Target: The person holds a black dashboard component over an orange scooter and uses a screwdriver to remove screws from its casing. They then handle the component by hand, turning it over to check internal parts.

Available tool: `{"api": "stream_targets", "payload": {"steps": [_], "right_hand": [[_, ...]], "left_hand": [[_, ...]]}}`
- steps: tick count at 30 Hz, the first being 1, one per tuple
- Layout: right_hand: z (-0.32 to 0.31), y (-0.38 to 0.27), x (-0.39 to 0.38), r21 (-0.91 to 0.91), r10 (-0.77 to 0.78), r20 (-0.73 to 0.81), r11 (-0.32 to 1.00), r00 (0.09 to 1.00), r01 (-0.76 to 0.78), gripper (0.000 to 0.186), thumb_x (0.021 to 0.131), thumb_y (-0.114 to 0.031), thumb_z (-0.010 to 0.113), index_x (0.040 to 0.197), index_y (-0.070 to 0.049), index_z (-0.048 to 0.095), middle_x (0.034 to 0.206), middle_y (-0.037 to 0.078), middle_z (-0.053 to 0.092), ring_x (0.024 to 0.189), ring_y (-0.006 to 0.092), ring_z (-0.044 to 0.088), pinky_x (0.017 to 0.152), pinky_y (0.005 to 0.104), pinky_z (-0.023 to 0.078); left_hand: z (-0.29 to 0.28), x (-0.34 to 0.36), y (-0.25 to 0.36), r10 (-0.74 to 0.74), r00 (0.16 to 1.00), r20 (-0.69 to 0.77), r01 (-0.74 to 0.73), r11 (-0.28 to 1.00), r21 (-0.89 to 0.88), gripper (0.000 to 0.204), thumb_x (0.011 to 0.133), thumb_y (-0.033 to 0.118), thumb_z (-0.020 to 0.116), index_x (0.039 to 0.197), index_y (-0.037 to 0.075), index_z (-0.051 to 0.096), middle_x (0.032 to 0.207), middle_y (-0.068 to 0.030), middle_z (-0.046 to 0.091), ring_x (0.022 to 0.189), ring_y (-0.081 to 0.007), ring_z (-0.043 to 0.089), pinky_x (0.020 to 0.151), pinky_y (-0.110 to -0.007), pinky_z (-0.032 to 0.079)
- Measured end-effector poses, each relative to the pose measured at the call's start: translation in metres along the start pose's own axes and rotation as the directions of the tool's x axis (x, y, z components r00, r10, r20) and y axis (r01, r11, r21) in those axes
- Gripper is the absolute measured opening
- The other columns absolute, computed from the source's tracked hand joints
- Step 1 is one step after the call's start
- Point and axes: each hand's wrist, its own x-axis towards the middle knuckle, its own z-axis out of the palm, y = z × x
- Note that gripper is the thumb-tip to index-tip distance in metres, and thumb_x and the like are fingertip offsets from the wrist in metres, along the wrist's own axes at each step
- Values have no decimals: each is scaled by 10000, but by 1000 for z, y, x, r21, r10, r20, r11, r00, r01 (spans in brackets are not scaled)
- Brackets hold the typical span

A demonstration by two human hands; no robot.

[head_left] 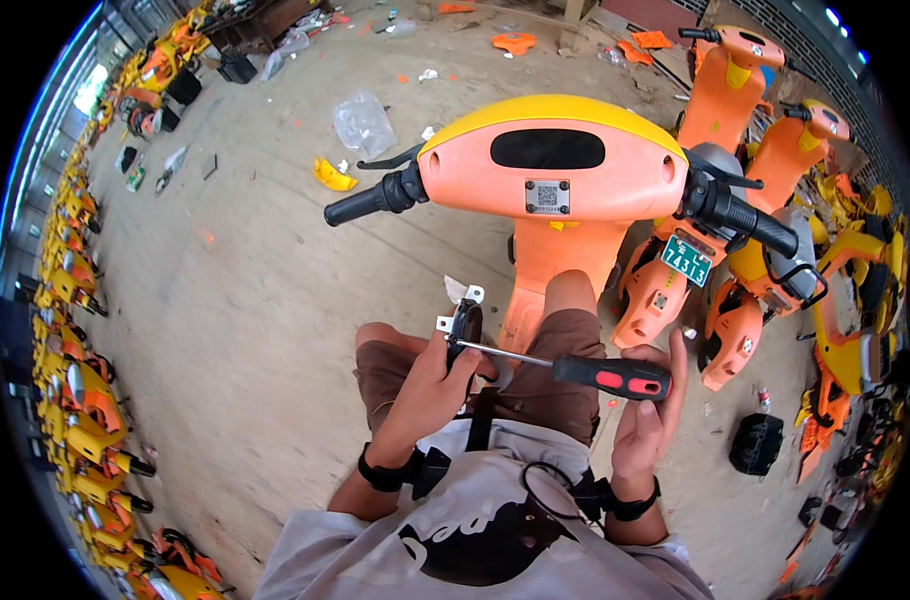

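My left hand (430, 390) is closed around a dark rounded part with metal mounting tabs (465, 318), held above my knees. A screwdriver (610, 376) with a black and red handle lies almost level, its shaft reaching left to that part. Its tip meets the part beside my left thumb, where the exact contact is too small to make out. At the handle's right end, my right hand (647, 425) grips it between thumb and fingers, with one finger stretched upward. Directly ahead stands an orange scooter with a yellow-topped handlebar cover (550, 160).
More orange scooters (725, 90) stand close by on the right, one with a green plate (686, 260). Yellow scooters (80, 385) line the left side. A clear plastic bag (365, 124), a yellow shell piece (333, 175) and a black box (757, 444) lie on the floor.
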Motion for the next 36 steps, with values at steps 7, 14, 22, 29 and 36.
{"api": "stream_targets", "payload": {"steps": [7,14,22,29,36], "right_hand": [[-4,4,0,-168,158,104,976,982,-139,573,1002,-296,483,1446,29,323,1090,136,580,793,150,600,701,258,508],[7,-8,-2,-64,440,112,898,891,-435,519,995,-236,479,1425,26,353,1156,132,548,887,145,579,798,268,486],[9,14,4,29,99,-9,995,995,-99,478,1005,-314,475,1370,-11,423,926,70,617,639,67,544,575,207,445],[-62,-9,17,-99,253,-127,959,959,-266,610,965,-428,512,1396,-8,414,1104,141,613,908,134,595,810,275,460],[-84,-40,9,-257,216,-228,927,949,-273,503,946,-210,497,1406,-24,419,920,82,564,734,109,564,613,225,441]], "left_hand": [[-16,-1,-7,111,990,-88,-96,984,152,477,979,51,474,1427,36,311,879,-48,583,723,-94,564,645,-242,482],[-19,-5,19,300,938,-174,-254,936,244,633,916,-5,511,1487,23,240,966,-83,601,772,-159,596,701,-296,495],[-13,6,34,350,931,-102,-295,887,355,677,885,-13,515,1492,-11,214,1122,-132,605,871,-228,632,791,-335,509],[37,22,59,390,918,77,-390,846,363,717,899,54,537,1523,84,185,989,-179,633,863,-350,660,792,-413,510],[74,32,51,406,892,197,-451,820,353,704,906,25,509,1526,91,183,914,-116,607,749,-224,610,735,-348,495]]}}
